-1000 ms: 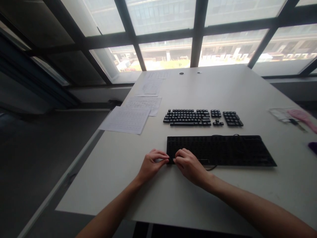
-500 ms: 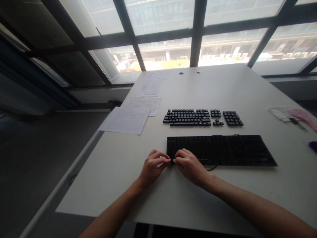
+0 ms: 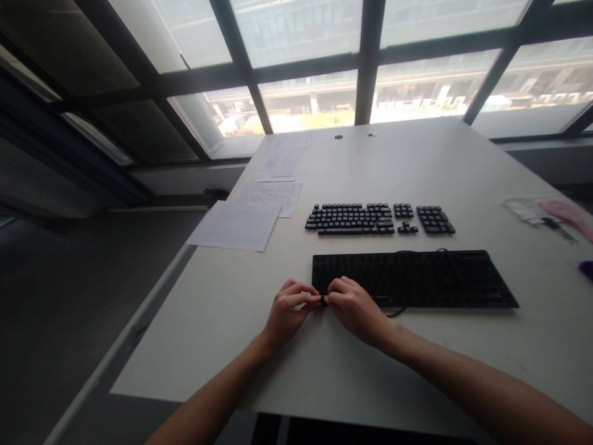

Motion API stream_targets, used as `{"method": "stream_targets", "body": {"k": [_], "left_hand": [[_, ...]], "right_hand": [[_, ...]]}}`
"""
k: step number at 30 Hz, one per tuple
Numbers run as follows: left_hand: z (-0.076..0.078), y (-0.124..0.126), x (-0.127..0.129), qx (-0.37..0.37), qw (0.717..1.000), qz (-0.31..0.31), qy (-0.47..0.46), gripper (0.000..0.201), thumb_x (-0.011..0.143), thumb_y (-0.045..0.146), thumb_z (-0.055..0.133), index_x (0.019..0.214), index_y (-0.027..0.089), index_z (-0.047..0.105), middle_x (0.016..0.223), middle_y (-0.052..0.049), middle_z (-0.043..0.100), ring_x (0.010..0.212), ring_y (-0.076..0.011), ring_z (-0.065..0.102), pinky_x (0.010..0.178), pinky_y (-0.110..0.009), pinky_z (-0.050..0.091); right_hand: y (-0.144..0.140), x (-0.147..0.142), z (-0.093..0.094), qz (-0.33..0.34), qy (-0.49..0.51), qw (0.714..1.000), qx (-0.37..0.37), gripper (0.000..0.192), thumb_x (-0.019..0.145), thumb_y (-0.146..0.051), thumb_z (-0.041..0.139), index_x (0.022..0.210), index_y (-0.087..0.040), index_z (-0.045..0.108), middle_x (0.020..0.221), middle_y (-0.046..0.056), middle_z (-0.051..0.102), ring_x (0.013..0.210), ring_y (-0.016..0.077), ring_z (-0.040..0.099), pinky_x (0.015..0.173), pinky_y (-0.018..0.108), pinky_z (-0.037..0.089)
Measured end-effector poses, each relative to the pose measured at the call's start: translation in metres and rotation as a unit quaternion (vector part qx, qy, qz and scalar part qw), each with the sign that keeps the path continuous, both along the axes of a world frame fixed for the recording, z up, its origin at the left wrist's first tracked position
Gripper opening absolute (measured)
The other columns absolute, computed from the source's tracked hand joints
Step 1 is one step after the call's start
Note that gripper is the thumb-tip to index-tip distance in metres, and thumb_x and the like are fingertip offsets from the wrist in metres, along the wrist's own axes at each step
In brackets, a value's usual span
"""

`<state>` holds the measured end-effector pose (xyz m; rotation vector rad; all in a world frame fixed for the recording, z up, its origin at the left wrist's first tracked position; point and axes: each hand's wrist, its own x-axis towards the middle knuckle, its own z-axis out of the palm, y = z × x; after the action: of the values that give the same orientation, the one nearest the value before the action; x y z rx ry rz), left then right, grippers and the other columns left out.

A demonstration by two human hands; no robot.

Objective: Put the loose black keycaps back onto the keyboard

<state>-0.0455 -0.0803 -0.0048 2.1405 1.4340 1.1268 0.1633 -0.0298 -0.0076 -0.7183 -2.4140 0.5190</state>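
Note:
A black keyboard base (image 3: 417, 278) without its keycaps lies flat on the white table. At its near left corner, my left hand (image 3: 291, 309) pinches a small black keycap (image 3: 323, 300) between thumb and forefinger. My right hand (image 3: 354, 307) meets it from the other side, fingers curled and their tips closed at the same keycap. Whether the keycap sits on the base or just above it, I cannot tell. Behind the base, loose black keycaps (image 3: 349, 219) are laid out in keyboard order, with a number-pad block (image 3: 435, 220) at the right.
Printed paper sheets (image 3: 236, 224) overlap along the table's left edge. At the far right lie a pink object (image 3: 567, 213), a clear plastic bag (image 3: 523, 211) and a purple item (image 3: 587, 269). A cable (image 3: 397, 313) pokes out under the base's near edge. Windows stand behind the table (image 3: 393, 164).
Both hands stay at the base's near left corner with almost no movement. The view has shifted very slightly.

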Motion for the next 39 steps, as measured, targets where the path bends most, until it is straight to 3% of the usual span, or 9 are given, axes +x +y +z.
{"method": "stream_targets", "body": {"k": [11, 18, 23, 33, 39], "left_hand": [[0.0006, 0.0008, -0.0040, 0.027, 0.999, -0.008, 0.032, 0.009, 0.090, 0.019, 0.073, 0.089, 0.026, 0.078, 0.093, -0.002, 0.077, 0.086, -0.0191, 0.060, 0.077, -0.033, 0.053], [0.0011, -0.0017, -0.0068, 0.086, 0.989, -0.026, 0.119, 0.016, 0.092, 0.015, 0.069, 0.101, 0.025, 0.076, 0.100, -0.003, 0.076, 0.091, -0.0209, 0.057, 0.082, -0.036, 0.052], [-0.0020, -0.0028, -0.0098, 0.093, 0.986, -0.035, 0.132, 0.019, 0.091, 0.014, 0.069, 0.105, 0.025, 0.075, 0.102, -0.004, 0.075, 0.096, -0.0224, 0.056, 0.086, -0.038, 0.053], [-0.0054, -0.0005, -0.0054, 0.061, 0.995, -0.028, 0.073, 0.015, 0.090, 0.014, 0.070, 0.098, 0.025, 0.076, 0.096, -0.005, 0.073, 0.094, -0.0213, 0.059, 0.084, -0.036, 0.053], [0.0024, 0.0002, -0.0052, 0.005, 0.998, 0.046, -0.039, 0.010, 0.094, 0.020, 0.068, 0.094, 0.023, 0.077, 0.094, -0.005, 0.072, 0.090, -0.0197, 0.064, 0.083, -0.034, 0.053]], "right_hand": [[-0.0005, 0.0004, 0.0006, 0.001, -0.007, 1.000, -0.001, 0.025, 0.098, -0.012, 0.058, 0.075, -0.019, 0.065, 0.090, 0.006, 0.063, 0.086, 0.0198, 0.055, 0.079, 0.033, 0.047], [-0.0010, -0.0003, 0.0007, -0.001, -0.027, 1.000, 0.006, 0.024, 0.098, -0.013, 0.058, 0.076, -0.018, 0.064, 0.091, 0.006, 0.063, 0.087, 0.0200, 0.054, 0.080, 0.033, 0.047], [-0.0021, 0.0012, 0.0038, -0.002, -0.031, 1.000, 0.004, 0.025, 0.099, -0.014, 0.057, 0.075, -0.018, 0.064, 0.092, 0.007, 0.062, 0.088, 0.0196, 0.054, 0.081, 0.033, 0.046], [-0.0057, 0.0010, 0.0062, -0.003, -0.081, 0.996, 0.037, 0.019, 0.098, -0.015, 0.056, 0.082, -0.018, 0.066, 0.093, 0.008, 0.063, 0.090, 0.0217, 0.054, 0.081, 0.035, 0.045], [-0.0014, 0.0073, 0.0074, -0.012, 0.040, 0.999, -0.005, 0.016, 0.097, -0.012, 0.056, 0.090, -0.018, 0.069, 0.094, 0.007, 0.066, 0.089, 0.0200, 0.057, 0.082, 0.033, 0.048]]}}
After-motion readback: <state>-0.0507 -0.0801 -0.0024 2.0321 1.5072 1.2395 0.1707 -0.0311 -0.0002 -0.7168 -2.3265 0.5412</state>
